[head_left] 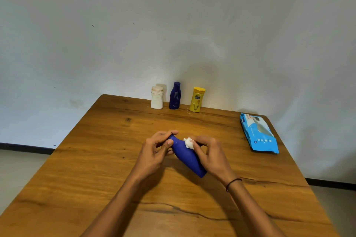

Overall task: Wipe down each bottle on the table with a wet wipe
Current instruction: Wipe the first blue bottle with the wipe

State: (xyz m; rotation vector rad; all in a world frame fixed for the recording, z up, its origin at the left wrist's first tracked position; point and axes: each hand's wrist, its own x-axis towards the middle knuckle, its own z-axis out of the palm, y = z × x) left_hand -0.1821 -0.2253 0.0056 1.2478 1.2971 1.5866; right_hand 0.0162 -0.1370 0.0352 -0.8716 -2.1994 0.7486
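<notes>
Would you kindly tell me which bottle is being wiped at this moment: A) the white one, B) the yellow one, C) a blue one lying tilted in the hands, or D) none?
C: the blue bottle is gripped by the left hand while the right hand presses the wet wipe on it.

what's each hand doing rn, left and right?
Left hand: fingers curled round the cap end of the blue bottle, holding it.
Right hand: pinching the white wet wipe against the same bottle.
</notes>
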